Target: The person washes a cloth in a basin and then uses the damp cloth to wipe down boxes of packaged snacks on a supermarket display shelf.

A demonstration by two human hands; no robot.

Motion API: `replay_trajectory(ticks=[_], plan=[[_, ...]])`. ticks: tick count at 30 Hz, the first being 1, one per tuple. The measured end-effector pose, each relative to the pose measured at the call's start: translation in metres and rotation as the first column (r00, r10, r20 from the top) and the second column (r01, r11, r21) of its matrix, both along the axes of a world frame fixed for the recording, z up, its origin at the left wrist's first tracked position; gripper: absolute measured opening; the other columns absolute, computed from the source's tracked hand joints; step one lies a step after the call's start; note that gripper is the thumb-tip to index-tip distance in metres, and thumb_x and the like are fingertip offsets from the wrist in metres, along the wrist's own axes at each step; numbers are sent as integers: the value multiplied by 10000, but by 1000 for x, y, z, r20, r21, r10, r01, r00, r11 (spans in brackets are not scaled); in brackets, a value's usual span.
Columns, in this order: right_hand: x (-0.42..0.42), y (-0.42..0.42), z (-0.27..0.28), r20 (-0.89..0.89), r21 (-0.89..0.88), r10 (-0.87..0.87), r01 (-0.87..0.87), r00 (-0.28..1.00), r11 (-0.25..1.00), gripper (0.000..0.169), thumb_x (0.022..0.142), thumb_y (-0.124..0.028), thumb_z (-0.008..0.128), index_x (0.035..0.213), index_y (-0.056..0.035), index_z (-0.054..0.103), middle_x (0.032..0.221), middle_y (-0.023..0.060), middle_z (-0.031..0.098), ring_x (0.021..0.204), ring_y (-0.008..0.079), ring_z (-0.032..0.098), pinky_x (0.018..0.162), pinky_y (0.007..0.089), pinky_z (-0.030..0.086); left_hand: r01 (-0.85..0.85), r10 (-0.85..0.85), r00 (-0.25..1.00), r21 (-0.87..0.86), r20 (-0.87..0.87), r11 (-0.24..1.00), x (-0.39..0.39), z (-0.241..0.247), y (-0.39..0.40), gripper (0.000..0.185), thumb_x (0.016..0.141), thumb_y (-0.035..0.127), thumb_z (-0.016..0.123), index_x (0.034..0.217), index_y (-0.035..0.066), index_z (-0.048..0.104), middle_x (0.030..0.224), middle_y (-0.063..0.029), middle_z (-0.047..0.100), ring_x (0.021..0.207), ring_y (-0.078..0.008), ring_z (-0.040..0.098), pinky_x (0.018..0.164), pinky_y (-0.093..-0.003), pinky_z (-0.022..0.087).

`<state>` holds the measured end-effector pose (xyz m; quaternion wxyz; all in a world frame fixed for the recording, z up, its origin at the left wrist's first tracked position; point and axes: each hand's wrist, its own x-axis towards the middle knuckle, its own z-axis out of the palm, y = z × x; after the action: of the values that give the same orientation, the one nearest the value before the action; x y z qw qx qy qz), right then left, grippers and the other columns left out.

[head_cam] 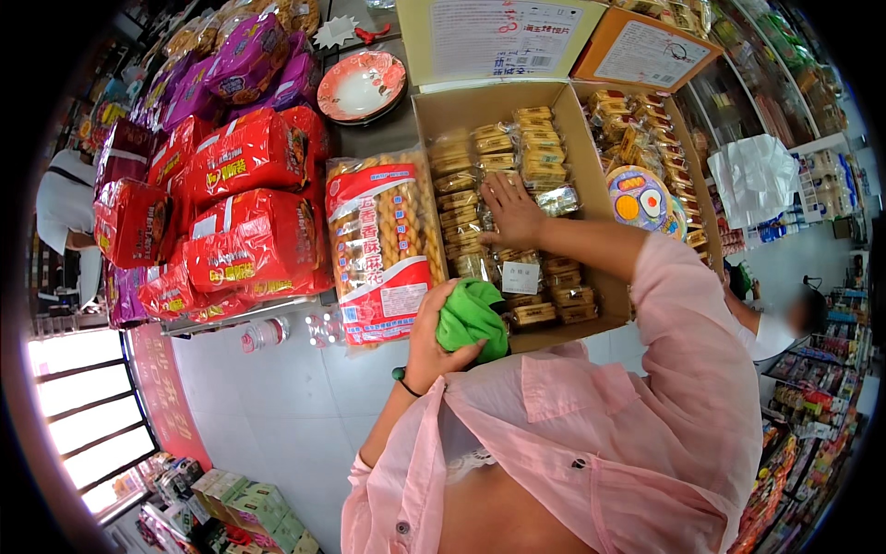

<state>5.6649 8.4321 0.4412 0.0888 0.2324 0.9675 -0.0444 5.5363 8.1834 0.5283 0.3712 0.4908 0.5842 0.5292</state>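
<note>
My left hand [423,341] grips a bunched green cloth [471,320] at the near edge of an open cardboard box [602,277]. Something dark shows beneath the cloth, too hidden to name. Inside the box, my right hand [516,213] rests palm down with spread fingers on rows of small clear-wrapped snack packets [540,149]. A white printed slip [520,278] lies on the packets just nearer to me. Left of the box, touching its side, is a large bag of fried dough twists [377,242].
Red multipacks [242,163] and purple multipacks [252,55] are piled at left, behind them a floral bowl [361,84]. A second box of packets [675,131] adjoins at right, with round colourful packs [640,201]. Plastic bottles [266,334] stand lower down. Other people [779,329] are nearby.
</note>
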Motion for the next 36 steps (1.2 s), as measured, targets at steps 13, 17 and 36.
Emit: replay_trajectory(ticks=[13, 17, 36], plan=[[-14, 19, -25, -205, -30, -104, 100, 973, 995, 903, 888, -591, 409, 1395, 117, 173, 1458, 303, 154, 1385, 417, 73, 1136, 480, 65, 3, -3, 1000, 2, -10, 1000, 0, 1, 1, 782, 594, 140, 772, 1284, 6, 428, 1240, -187, 506, 1156, -343, 495, 984, -396, 386], [-29, 37, 22, -138, -94, -66, 54, 988, 994, 838, 890, -592, 400, 1420, 33, 225, 1471, 255, 178, 1388, 395, 101, 1121, 512, 101, 5, -4, 999, 22, -52, 1000, -4, -2, -3, 778, 598, 143, 771, 1283, 4, 429, 1232, -189, 510, 1146, -345, 502, 979, -392, 387], [6, -42, 58, 154, -261, -7, 47, 988, 964, 896, 862, -573, 482, 1431, 48, 176, 1478, 282, 150, 1393, 407, 78, 1098, 574, 101, -28, 28, 1000, 32, 5, 999, 3, -6, -4, 778, 615, 120, 765, 1297, 4, 410, 1223, -170, 519, 1122, -311, 516, 965, -374, 397]])
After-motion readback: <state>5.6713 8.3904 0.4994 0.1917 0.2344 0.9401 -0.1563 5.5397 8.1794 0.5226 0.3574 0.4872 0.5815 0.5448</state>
